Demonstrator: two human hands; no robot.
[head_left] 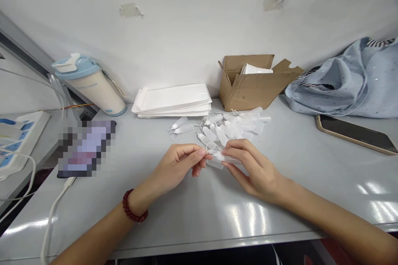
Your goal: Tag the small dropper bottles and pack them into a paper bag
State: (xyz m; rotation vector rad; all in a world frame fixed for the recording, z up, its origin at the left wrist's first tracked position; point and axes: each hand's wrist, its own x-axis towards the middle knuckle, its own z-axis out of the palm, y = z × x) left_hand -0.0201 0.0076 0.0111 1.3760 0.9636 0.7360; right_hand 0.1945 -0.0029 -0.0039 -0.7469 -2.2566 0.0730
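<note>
Between my two hands is a small translucent squeeze bottle [220, 156] with a thin tip pointing left. My right hand [253, 169] is closed around its body and neck from the right. Thumb and fingers of my left hand [183, 161] pinch at the tip end, where a looped strap with a small cap shows; the exact contact is hidden by the fingers. Just beyond my hands lies a pile of similar bottles [230, 126], many with looped straps. Two bottles [183, 128] lie a little apart, left of the pile.
Behind the bottles are stacked white envelopes [174, 100] and an open cardboard box [248, 91]. A tumbler [93, 87] and a blurred phone [87, 149] on a cable stand left, near a power strip [23, 145]. Another phone [357, 134] and a blue cloth bag [345, 78] lie right.
</note>
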